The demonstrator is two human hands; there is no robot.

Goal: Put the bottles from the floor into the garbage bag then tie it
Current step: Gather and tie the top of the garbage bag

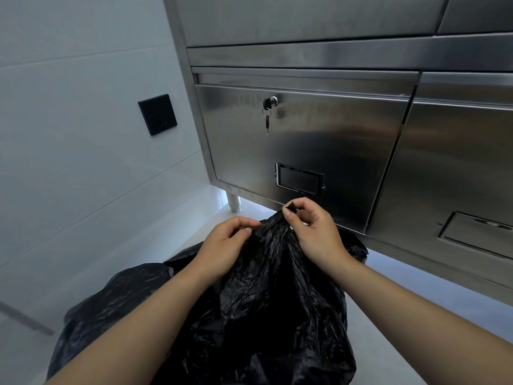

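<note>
A stainless steel cabinet [319, 140] filled the upper and right part of the view, its doors shut. A pale tiled wall [69, 79] took up the left side. Below both ran the light floor [388, 343], brighter along the strip under the cabinet's bottom edge.

A black garbage bag [272, 301] stood on the floor in front of the cabinet, near the corner where the wall met the cabinet. Its crumpled plastic was drawn up into a peak, with slack folds spreading out low to the left. What lay inside was hidden by the plastic.

Two bare forearms reached in from the bottom edge to the top of the bag. The left hand [222, 245] pinched the gathered plastic between thumb and forefinger just left of the peak, with the other fingers curled. The right hand [313, 232] pinched a small tip of plastic at the peak between thumb and forefinger, its remaining fingers loosely bent. The hands were close together but not touching.

A black square plate [157, 114] sat on the wall. A dark label frame [299, 179] was fixed low on the cabinet door, just above the right hand. A round leg [233, 202] held up the cabinet's near corner. A small key [267, 123] hung from the lock [271, 102] in the door.
</note>
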